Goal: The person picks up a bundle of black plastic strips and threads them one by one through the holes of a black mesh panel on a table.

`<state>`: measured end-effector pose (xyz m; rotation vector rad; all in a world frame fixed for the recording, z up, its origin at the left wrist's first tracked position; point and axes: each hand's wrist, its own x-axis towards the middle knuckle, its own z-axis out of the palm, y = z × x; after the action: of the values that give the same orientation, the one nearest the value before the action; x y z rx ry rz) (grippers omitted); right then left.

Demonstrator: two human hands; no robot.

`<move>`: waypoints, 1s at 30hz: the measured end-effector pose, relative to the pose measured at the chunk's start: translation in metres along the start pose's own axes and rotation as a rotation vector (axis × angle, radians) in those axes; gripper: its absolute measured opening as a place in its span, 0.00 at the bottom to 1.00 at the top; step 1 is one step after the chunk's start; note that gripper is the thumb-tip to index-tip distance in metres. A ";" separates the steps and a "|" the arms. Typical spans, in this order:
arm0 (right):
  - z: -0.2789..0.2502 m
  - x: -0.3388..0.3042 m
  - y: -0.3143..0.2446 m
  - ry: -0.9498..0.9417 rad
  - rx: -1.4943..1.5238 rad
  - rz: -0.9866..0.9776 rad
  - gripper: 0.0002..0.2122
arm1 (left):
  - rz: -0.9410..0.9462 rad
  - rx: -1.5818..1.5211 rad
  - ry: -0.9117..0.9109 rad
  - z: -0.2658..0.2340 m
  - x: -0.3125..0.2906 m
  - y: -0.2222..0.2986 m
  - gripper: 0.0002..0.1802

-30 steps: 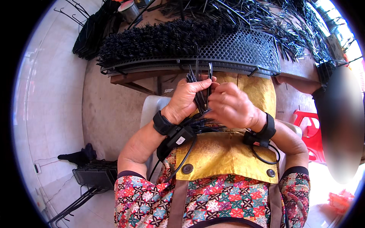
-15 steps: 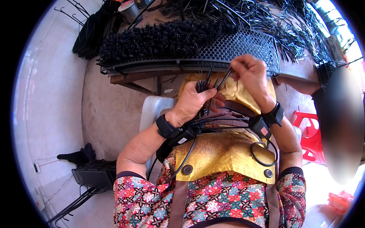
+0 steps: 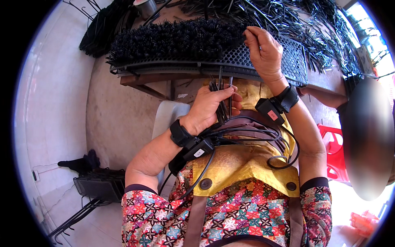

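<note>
My left hand (image 3: pixel 205 107) is closed around a bundle of thin black strips (image 3: pixel 222 111) above my lap, thumb across them, with some ends sticking up. My right hand (image 3: pixel 266 53) is raised over a black perforated panel (image 3: pixel 290 53), its thumb and fingertips pinched together. Whatever it holds, if anything, is too small to make out. Those fingertips are at the right end of a dense mass of black pieces (image 3: pixel 173 43) standing up from the panel's left and middle part. Open holes show on the panel's right part.
Loose black strips (image 3: pixel 317 49) lie heaped on the table behind the panel, near a metal can (image 3: pixel 145 8). A person (image 3: pixel 347 99) sits at the right beside a red plastic stool (image 3: pixel 334 154). Black cables (image 3: pixel 247 133) run between my wrists. Black racks (image 3: pixel 101 187) stand at lower left.
My right hand has moved up and away from the bundle to the panel, at the edge of the standing black pieces. My left hand stays over my lap, still holding the strips.
</note>
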<state>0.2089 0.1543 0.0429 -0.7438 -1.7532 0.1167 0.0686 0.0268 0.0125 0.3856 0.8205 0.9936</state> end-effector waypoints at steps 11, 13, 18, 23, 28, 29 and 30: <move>0.006 0.008 0.000 -0.120 -0.104 -0.369 0.09 | 0.003 -0.017 -0.017 0.001 -0.001 0.002 0.12; 0.008 0.004 0.001 -0.210 -0.190 -0.368 0.09 | -0.002 -0.023 -0.018 -0.001 0.000 0.001 0.12; 0.001 -0.005 -0.004 -0.465 -0.439 -0.310 0.10 | -0.008 -0.029 -0.011 -0.001 0.001 0.002 0.11; -0.018 -0.024 -0.028 -0.402 0.003 0.151 0.09 | 0.049 -0.025 -0.029 0.004 0.000 0.004 0.07; -0.030 -0.033 -0.038 -0.637 0.427 0.749 0.06 | 0.081 -0.014 -0.113 0.002 0.002 0.002 0.08; -0.034 -0.028 -0.037 -0.578 0.415 0.771 0.06 | 0.079 -0.004 -0.108 0.002 0.002 0.002 0.10; -0.038 -0.022 -0.037 -0.523 0.405 0.793 0.06 | 0.077 0.004 -0.101 0.002 0.001 0.002 0.12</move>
<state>0.2299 0.1022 0.0537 -1.1253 -1.7188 1.2568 0.0693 0.0290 0.0144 0.4699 0.7213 1.0355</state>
